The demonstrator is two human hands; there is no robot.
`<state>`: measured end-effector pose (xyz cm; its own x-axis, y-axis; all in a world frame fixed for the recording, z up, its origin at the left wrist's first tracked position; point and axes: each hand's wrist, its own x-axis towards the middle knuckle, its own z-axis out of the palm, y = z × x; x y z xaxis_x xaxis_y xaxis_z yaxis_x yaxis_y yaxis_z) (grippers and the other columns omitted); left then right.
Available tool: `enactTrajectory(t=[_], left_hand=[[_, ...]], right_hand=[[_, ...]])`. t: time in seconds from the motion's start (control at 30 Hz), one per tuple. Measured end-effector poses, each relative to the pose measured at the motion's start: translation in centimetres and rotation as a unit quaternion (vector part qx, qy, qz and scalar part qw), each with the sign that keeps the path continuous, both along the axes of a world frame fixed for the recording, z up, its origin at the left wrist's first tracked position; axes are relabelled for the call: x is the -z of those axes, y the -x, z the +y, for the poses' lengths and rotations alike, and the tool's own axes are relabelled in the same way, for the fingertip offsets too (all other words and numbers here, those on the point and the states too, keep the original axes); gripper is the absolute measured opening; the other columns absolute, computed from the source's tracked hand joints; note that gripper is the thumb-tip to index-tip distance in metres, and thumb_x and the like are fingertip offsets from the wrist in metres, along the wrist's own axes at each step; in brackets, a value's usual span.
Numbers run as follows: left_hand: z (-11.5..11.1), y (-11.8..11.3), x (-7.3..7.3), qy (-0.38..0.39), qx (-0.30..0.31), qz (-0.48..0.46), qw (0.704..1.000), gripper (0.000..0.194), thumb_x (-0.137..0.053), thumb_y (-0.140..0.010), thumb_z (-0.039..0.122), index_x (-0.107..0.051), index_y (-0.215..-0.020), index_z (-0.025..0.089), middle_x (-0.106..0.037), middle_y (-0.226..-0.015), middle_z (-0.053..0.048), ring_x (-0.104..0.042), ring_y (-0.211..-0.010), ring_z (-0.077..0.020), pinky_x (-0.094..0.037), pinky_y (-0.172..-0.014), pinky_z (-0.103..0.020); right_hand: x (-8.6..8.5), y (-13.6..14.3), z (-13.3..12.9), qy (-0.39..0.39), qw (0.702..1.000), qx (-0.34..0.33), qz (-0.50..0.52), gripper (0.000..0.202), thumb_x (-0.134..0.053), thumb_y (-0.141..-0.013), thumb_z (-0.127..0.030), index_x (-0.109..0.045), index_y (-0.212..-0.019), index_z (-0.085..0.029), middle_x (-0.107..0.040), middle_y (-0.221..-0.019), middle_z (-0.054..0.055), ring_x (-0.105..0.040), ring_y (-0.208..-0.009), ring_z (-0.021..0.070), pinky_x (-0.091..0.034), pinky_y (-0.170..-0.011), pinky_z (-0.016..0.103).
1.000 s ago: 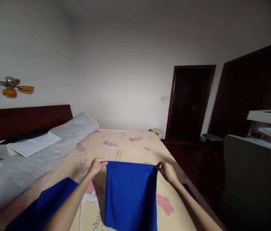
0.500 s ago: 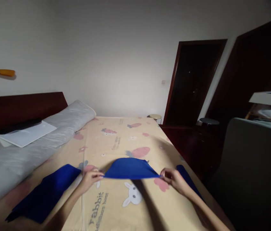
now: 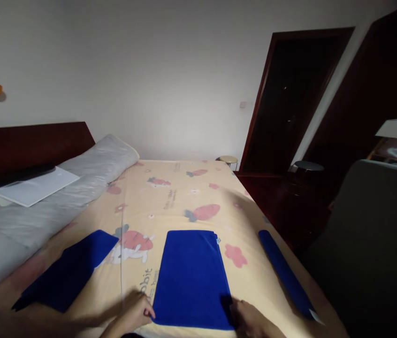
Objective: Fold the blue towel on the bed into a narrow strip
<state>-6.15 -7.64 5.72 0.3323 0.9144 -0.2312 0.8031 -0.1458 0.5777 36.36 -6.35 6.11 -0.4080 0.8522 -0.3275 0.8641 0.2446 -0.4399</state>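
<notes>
A blue cloth [image 3: 193, 279] lies flat in a folded rectangle on the bed, a small white tag showing at its far right corner. My left hand [image 3: 138, 313] pinches its near left corner. At the near right corner, my right hand [image 3: 249, 319] is closed on the edge, its fingertips partly lost in shadow. To the left, a second blue cloth [image 3: 68, 272] is spread out unevenly. A blue cloth roll [image 3: 285, 274] with a white tag at its near end rests along the right side of the bed.
The bedsheet [image 3: 170, 211] has rabbit and carrot prints. A long grey bolster [image 3: 93, 188] runs along the headboard [image 3: 29, 143], with a white flat item [image 3: 36, 185] on top. At the right stands a dark chair back [image 3: 370, 225]; two stools are near the door [image 3: 297, 103].
The near edge of the folded cloth, held raised between both hands before, has come down toward me, and the cloth now lies flat. Both hands moved nearer; the view tilted slightly.
</notes>
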Motion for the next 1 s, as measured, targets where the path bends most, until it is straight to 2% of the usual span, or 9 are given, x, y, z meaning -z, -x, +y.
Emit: enactTrajectory(t=[0.07,0.13,0.23,0.37,0.47,0.57,0.67,0.83,1.0], left_hand=[[0.2,-1.0,-1.1,-0.029,0.045,0.054,0.997,0.01,-0.066,-0.07,0.034,-0.075,-0.073,0.03,-0.069,-0.072,0.004,-0.061,-0.079,-0.017,-0.046,-0.08,-0.028],[0.8,-2.9,-1.9,-0.059,0.076,0.085,0.992,0.011,-0.063,-0.072,0.031,-0.074,-0.072,0.03,-0.07,-0.074,0.003,-0.062,-0.085,-0.0192,-0.045,-0.086,-0.032],[2.1,-6.9,-2.0,-0.119,0.076,0.08,0.987,0.026,-0.049,-0.084,0.024,-0.074,-0.092,0.03,-0.072,-0.097,-0.001,-0.062,-0.101,-0.0204,-0.043,-0.098,-0.036],[4.0,-11.9,1.1,-0.218,0.019,0.104,0.97,0.058,-0.032,-0.086,0.009,-0.047,-0.14,0.023,-0.055,-0.143,-0.006,-0.049,-0.13,-0.0191,-0.039,-0.11,-0.039],[4.3,-14.0,5.3,-0.266,-0.028,0.146,0.952,0.062,-0.028,-0.087,0.007,-0.032,-0.148,0.019,-0.041,-0.154,-0.006,-0.036,-0.141,-0.0178,-0.036,-0.113,-0.039],[3.8,-14.8,8.8,-0.305,-0.045,0.173,0.936,0.059,-0.03,-0.091,0.012,-0.028,-0.148,0.025,-0.041,-0.153,-0.002,-0.038,-0.14,-0.0179,-0.037,-0.113,-0.042],[3.3,-14.8,10.4,-0.325,-0.047,0.186,0.926,0.059,-0.032,-0.092,0.015,-0.021,-0.149,0.029,-0.038,-0.154,0.0,-0.039,-0.14,-0.0187,-0.038,-0.112,-0.044],[3.4,-14.6,10.5,-0.327,-0.044,0.193,0.924,0.06,-0.033,-0.092,0.018,-0.018,-0.148,0.03,-0.037,-0.154,0.0,-0.04,-0.139,-0.0191,-0.041,-0.11,-0.046],[3.5,-14.9,10.1,-0.321,-0.045,0.185,0.928,0.056,-0.033,-0.093,0.02,-0.022,-0.147,0.028,-0.038,-0.153,-0.001,-0.04,-0.139,-0.0204,-0.04,-0.11,-0.047]], right_hand=[[-0.1,0.4,0.7,-0.005,1.0,-0.014,-0.02,0.018,-0.063,-0.049,-0.012,-0.069,-0.063,-0.023,-0.072,-0.077,0.001,-0.064,-0.067,0.0188,-0.038,-0.058,0.027],[-0.4,1.5,1.4,-0.031,0.999,-0.008,-0.032,0.006,-0.067,-0.061,-0.023,-0.071,-0.066,-0.022,-0.073,-0.077,0.004,-0.066,-0.071,0.0221,-0.044,-0.064,0.03],[-0.8,4.9,2.5,-0.099,0.994,0.033,-0.034,0.032,-0.042,-0.088,-0.031,-0.072,-0.093,-0.02,-0.074,-0.097,0.011,-0.067,-0.093,0.0258,-0.047,-0.086,0.037],[0.8,10.9,3.0,-0.155,0.984,0.083,-0.024,0.053,-0.025,-0.09,-0.015,-0.049,-0.138,-0.016,-0.052,-0.144,0.013,-0.048,-0.133,0.0242,-0.036,-0.11,0.042],[3.9,13.9,2.5,-0.166,0.982,0.087,0.0,0.055,-0.028,-0.092,-0.019,-0.032,-0.148,-0.019,-0.031,-0.156,0.006,-0.029,-0.144,0.0204,-0.03,-0.116,0.04],[7.2,14.8,1.9,-0.2,0.976,0.088,0.015,0.051,-0.026,-0.098,-0.032,-0.031,-0.147,-0.023,-0.029,-0.156,0.003,-0.028,-0.144,0.0202,-0.03,-0.117,0.042],[9.2,14.6,1.7,-0.232,0.969,0.084,0.019,0.05,-0.025,-0.099,-0.038,-0.028,-0.147,-0.027,-0.028,-0.155,0.002,-0.028,-0.144,0.0207,-0.032,-0.117,0.044],[10.2,14.3,2.0,-0.246,0.966,0.084,0.017,0.049,-0.026,-0.099,-0.039,-0.026,-0.147,-0.029,-0.029,-0.154,0.002,-0.03,-0.143,0.022,-0.035,-0.115,0.044],[9.9,14.7,2.0,-0.248,0.965,0.085,0.03,0.049,-0.028,-0.099,-0.039,-0.027,-0.147,-0.029,-0.03,-0.154,0.001,-0.031,-0.142,0.0225,-0.035,-0.115,0.045]])
